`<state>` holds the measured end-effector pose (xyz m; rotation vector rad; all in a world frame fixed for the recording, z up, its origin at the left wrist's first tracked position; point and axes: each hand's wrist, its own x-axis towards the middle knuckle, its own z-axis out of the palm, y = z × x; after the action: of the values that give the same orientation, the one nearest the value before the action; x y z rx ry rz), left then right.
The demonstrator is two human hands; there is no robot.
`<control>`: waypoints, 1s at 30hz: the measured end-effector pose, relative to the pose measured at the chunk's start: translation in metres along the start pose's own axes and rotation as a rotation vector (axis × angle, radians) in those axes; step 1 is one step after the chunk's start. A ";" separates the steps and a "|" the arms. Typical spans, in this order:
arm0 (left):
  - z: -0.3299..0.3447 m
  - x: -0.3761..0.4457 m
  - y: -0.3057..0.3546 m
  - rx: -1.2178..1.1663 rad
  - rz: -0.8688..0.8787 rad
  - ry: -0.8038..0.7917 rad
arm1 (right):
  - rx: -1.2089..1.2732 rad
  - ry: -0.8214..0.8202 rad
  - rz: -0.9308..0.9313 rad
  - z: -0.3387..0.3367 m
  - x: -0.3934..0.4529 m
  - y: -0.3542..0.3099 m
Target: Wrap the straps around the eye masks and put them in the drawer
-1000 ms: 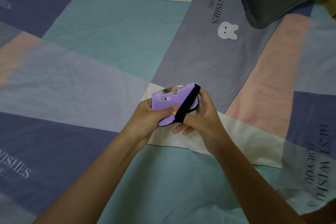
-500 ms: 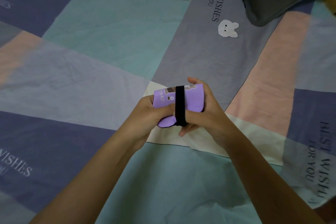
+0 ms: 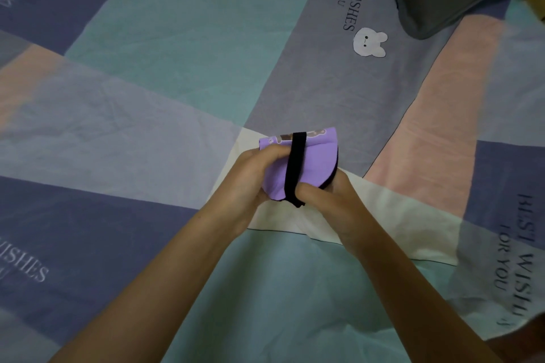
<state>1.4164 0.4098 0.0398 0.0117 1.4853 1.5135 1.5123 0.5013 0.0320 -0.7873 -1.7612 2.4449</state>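
Strap (image 3: 295, 168) now straighter across mask (image 3: 315, 165)

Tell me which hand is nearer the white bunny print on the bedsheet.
Right. The right hand grips the eye mask at its lower right, below the bunny print. The left hand holds the mask's left side, farther off.

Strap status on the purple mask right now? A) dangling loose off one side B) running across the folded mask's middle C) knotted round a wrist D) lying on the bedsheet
B: the black strap crosses the middle of the folded purple eye mask, held by both the left hand and the right hand.
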 end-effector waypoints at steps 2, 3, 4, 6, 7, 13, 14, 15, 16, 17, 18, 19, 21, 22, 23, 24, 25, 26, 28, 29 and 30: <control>-0.002 0.001 0.003 0.006 -0.017 -0.008 | -0.021 0.038 0.013 -0.001 -0.002 0.002; -0.002 0.001 0.004 -0.001 -0.023 -0.018 | -0.025 0.067 0.034 0.000 -0.003 0.002; -0.003 0.001 0.005 -0.014 -0.029 -0.023 | -0.016 0.102 0.066 0.000 -0.002 0.003; -0.002 0.001 0.007 0.003 -0.048 -0.003 | 0.028 0.191 0.119 -0.002 -0.002 0.007; -0.001 0.001 0.007 0.035 -0.056 0.022 | 0.048 0.232 0.130 -0.003 -0.001 0.009; 0.000 0.007 -0.001 0.222 -0.012 0.032 | 0.101 0.303 0.020 -0.009 0.003 0.010; 0.000 0.008 -0.002 0.256 0.005 0.007 | 0.080 0.297 0.009 -0.011 0.004 0.009; 0.001 0.008 -0.002 0.277 0.015 -0.016 | 0.064 0.285 0.009 -0.012 0.005 0.008; 0.002 0.008 -0.002 0.282 0.019 -0.036 | 0.049 0.269 0.016 -0.013 0.006 0.006; 0.003 0.009 -0.002 0.279 0.023 -0.057 | 0.030 0.249 0.015 -0.013 0.007 0.005; 0.004 0.008 -0.001 0.271 0.029 -0.083 | 0.004 0.217 0.002 -0.014 0.007 0.003; 0.006 0.008 0.000 0.261 0.036 -0.108 | -0.021 0.170 -0.021 -0.014 0.007 0.001; 0.007 0.010 -0.001 0.230 0.049 -0.098 | -0.041 0.078 -0.051 -0.014 0.007 -0.002; 0.006 0.011 -0.003 0.205 0.042 -0.062 | -0.049 0.074 -0.038 -0.015 0.006 -0.001; 0.005 0.013 -0.004 0.177 0.024 -0.017 | -0.060 0.085 -0.011 -0.015 0.007 0.001; 0.004 0.015 -0.006 0.154 0.005 0.023 | -0.075 0.102 0.018 -0.015 0.007 0.003; 0.003 0.017 -0.007 0.138 -0.006 0.048 | -0.090 0.122 0.039 -0.014 0.007 0.006; 0.003 0.019 -0.008 0.123 -0.009 0.068 | -0.089 0.162 0.039 -0.014 0.007 0.009; 0.000 0.021 -0.008 0.092 -0.002 0.097 | -0.034 0.282 -0.042 -0.018 0.007 0.011; -0.002 0.023 -0.008 0.079 0.001 0.107 | -0.036 0.334 -0.111 -0.021 0.007 0.010; -0.005 0.024 -0.007 0.073 0.002 0.108 | -0.069 0.348 -0.180 -0.026 0.006 0.008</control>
<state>1.4051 0.4194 0.0195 -0.0253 1.6268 1.4804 1.5199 0.5230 0.0170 -0.9467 -1.7066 2.0005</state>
